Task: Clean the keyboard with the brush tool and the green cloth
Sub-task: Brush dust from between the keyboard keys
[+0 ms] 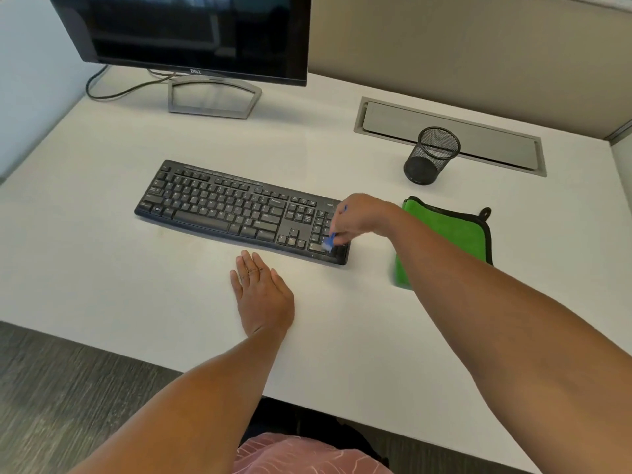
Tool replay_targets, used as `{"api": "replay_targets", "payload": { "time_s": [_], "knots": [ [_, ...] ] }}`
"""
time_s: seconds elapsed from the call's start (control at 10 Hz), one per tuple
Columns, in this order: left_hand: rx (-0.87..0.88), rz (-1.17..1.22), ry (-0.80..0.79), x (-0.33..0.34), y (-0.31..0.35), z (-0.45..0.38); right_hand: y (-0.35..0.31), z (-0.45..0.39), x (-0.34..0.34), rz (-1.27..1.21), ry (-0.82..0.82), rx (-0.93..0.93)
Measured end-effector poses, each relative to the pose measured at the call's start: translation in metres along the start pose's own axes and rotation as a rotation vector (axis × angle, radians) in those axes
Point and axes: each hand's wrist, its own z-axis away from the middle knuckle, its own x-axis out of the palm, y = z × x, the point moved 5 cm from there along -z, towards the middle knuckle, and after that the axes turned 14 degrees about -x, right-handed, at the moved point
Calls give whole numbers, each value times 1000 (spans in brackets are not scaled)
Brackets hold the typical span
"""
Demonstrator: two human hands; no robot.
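Pink cloth [307,453] with thin pale lines sits at the very near edge, closest of all, below the two bare arms.

Next comes the big white desk [102,268], which fills most of the view. Grey floor [68,388] shows at the near left. At the far left stands a black monitor [184,32] on a silver stand [213,97], with a dark cable [113,92] trailing behind it. A long grey slot cover [478,131] is set into the desk at the far right.

In the middle lies the black keyboard [222,206], slanted a little so its right end is nearer. Just to its right lies the green cloth [448,230], folded flat, with a black edge and a small loop; the right arm hides part of it. A black mesh cup [431,155] stands beyond the cloth, right at the near edge of the slot cover.

Resting flat on the desk just near of the keyboard is the left hand [263,295], fingers straight and close together, holding nothing.

Over the number keys at the keyboard's right end, the right hand [359,217] has its fingers curled round the small blue brush tool [331,241]. A bit of blue handle pokes out on top, and the blurry brush tip touches the near right keys.
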Motion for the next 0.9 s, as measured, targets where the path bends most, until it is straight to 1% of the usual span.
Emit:
{"api": "replay_targets", "payload": {
  "time_s": [0.1, 0.2, 0.3, 0.4, 0.5, 0.6, 0.7, 0.8, 0.9],
  "knots": [
    [-2, 3, 4, 0, 0, 1, -3, -10, -16, 230, 214, -92],
    [-5, 6, 6, 0, 0, 0, -3, -9, -9, 201, 206, -115],
    [-3, 12, 8, 0, 0, 0, 1, -14, 8, 316, 7, -105],
    [-2, 11, 4, 0, 0, 0, -8, -16, 1, 357, -8, -132],
    [1, 8, 6, 0, 0, 1, -12, -16, -1, -16, 128, -79],
    [0, 5, 8, 1, -1, 0, -12, -24, -3, -8, 159, -125],
    [-1, 5, 9, 2, -1, -1, -19, -22, 4, 39, 95, -195],
    [2, 6, 10, 3, -1, -1, -30, -21, 10, 163, 17, -233],
    [3, 14, 5, 3, -1, -1, -30, -24, 10, 412, -122, -141]
  ]
}}
